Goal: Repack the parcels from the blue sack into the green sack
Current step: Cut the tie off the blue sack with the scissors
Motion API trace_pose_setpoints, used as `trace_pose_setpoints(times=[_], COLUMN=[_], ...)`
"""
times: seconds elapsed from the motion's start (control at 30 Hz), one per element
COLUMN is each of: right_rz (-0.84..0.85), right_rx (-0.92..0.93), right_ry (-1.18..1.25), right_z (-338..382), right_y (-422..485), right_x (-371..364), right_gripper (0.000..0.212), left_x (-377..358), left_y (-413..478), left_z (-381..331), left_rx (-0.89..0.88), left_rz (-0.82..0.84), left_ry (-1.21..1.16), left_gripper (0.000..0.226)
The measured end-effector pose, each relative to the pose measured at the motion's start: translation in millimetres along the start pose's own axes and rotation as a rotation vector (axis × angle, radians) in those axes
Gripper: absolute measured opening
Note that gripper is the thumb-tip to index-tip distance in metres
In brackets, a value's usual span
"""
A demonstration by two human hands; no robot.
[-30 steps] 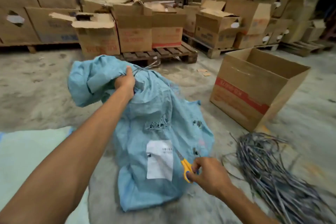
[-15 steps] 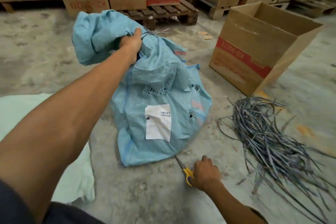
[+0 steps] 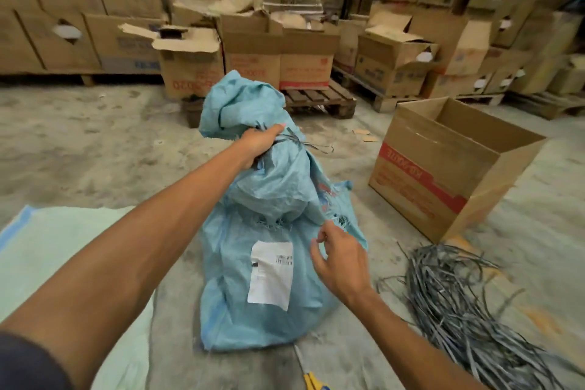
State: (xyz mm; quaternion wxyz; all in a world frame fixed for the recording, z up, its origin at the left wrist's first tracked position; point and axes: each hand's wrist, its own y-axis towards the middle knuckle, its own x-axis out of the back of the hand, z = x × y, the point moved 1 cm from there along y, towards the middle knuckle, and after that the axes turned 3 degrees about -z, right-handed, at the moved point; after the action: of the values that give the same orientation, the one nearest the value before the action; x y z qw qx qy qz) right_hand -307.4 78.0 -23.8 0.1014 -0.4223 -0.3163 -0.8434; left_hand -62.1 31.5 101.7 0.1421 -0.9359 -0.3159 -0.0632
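Observation:
The blue sack [image 3: 269,266] stands bulging on the concrete floor in front of me, a white label on its side and a dark tie around its neck. My left hand [image 3: 260,143] grips the bunched neck of the sack just below the tie. My right hand [image 3: 340,258] hovers empty over the sack's right side, fingers loosely apart. The pale green sack [image 3: 60,266] lies flat on the floor to the left. Yellow-handled scissors [image 3: 311,378] lie on the floor at the sack's near end. No parcels show; the sack hides its contents.
An open cardboard box [image 3: 449,168] stands to the right. A heap of cut grey straps [image 3: 468,317] lies near right. Wooden pallets [image 3: 319,100] stacked with cartons [image 3: 250,54] line the back of the floor.
My right hand put the scissors down on the floor and has come up empty beside the sack. My left hand has kept its grip on the neck.

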Motion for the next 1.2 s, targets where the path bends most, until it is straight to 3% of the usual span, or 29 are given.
trace_pose_setpoints(times=[0.1, 0.2, 0.33, 0.47, 0.63, 0.83, 1.03, 1.2], right_rz=[-0.192, -0.275, -0.116, 0.009, 0.045, -0.024, -0.080, -0.037], right_rx=[0.094, 0.133, 0.081, 0.030, 0.002, 0.055, 0.075, 0.140], right_ry=[0.064, 0.068, 0.160, 0.206, 0.173, 0.121, 0.114, -0.040], right_z=[26, 43, 54, 61, 67, 66, 62, 52], right_y=[68, 119, 157, 173, 180, 183, 184, 177], right_x=[32, 47, 41, 37, 34, 47, 80, 124], right_gripper=[0.011, 0.018, 0.036, 0.019, 0.009, 0.007, 0.008, 0.005], left_x=[4, 6, 12, 21, 32, 26, 28, 14], left_y=[0, 4, 4, 2, -1, 0, 11, 17], left_z=[-4, -1, -2, 0, 4, -2, -7, -10], left_rx=[-0.008, -0.003, -0.020, -0.071, -0.103, -0.002, 0.040, 0.056], left_rz=[-0.012, 0.008, -0.020, -0.009, 0.022, -0.008, -0.017, -0.014], left_ry=[-0.010, -0.031, -0.052, -0.064, -0.076, -0.203, -0.279, -0.237], left_gripper=[0.056, 0.066, 0.071, 0.059, 0.042, 0.034, 0.068, 0.069])
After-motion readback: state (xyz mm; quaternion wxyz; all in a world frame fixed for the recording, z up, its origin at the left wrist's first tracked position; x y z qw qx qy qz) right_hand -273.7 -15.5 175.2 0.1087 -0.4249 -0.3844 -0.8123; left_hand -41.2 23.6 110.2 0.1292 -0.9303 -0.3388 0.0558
